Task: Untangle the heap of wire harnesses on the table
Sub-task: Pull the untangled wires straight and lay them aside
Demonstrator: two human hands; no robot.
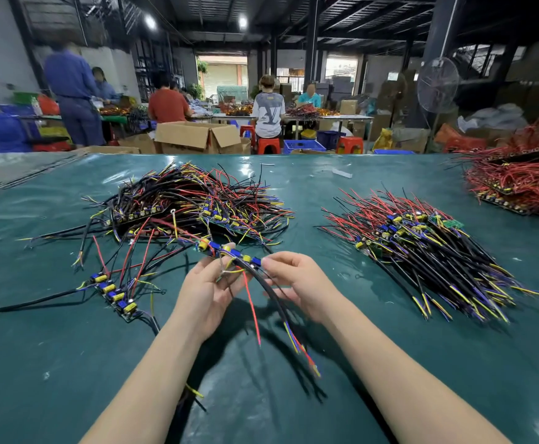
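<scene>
My left hand (210, 291) and right hand (297, 280) pinch one black-cabled wire harness (211, 247); tangled multicoloured heap (191, 203) behind it, sorted pile (422, 248) to the right.

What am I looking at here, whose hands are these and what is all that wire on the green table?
No machine here: a person works with bare hands. The one picture comes from a camera worn on their head, looking forward and down, so the arms reach in from below. The left hand and right hand together hold one harness: a strip of small blue and yellow parts with black, red and yellow wires hanging from it. On the table lie a tangled heap beyond the hands, a neater pile to the right, a loose strip to the left, and a red bundle at the far right. Other people work in the background.
</scene>
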